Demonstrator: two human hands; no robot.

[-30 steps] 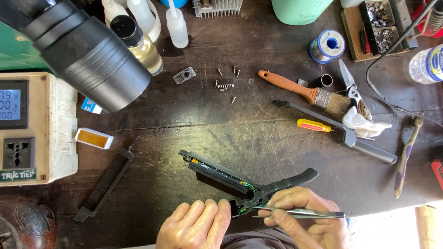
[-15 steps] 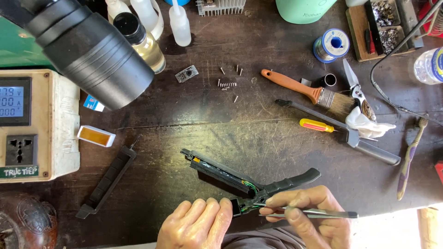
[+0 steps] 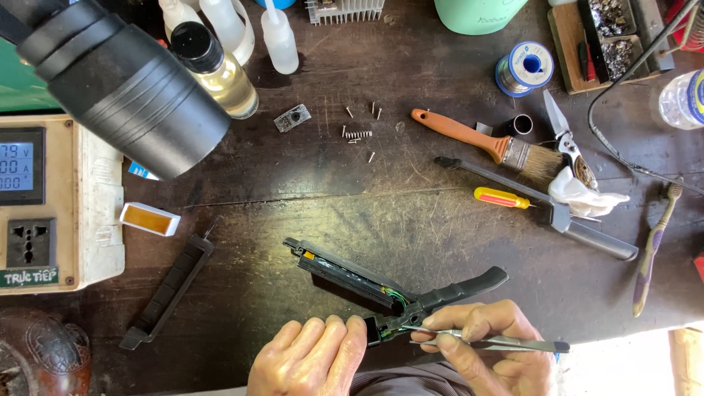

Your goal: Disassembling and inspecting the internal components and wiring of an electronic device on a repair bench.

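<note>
A black opened hair-straightener body (image 3: 352, 279) with exposed coloured wires lies on the dark wooden workbench (image 3: 308, 191) near its front edge. My left hand (image 3: 308, 359) rests flat on the device's near end, fingers pressing it down. My right hand (image 3: 488, 348) grips metal tweezers (image 3: 488, 342), whose tips reach into the wiring at the hinge. A curved black handle arm (image 3: 469, 286) sticks out to the right, just above my right hand.
A detached black cover strip (image 3: 167, 292) lies to the left. Small screws and a spring (image 3: 359, 134) sit mid-table. A brush (image 3: 484, 143), yellow screwdriver (image 3: 502, 198), snips (image 3: 565, 139), solder spool (image 3: 524, 67), bottles (image 3: 220, 70), a power meter box (image 3: 44, 205) and a black lamp head (image 3: 125, 88) surround them.
Both hands stay on the device; the tweezers have shifted only slightly at the wiring. The view has drifted a little.
</note>
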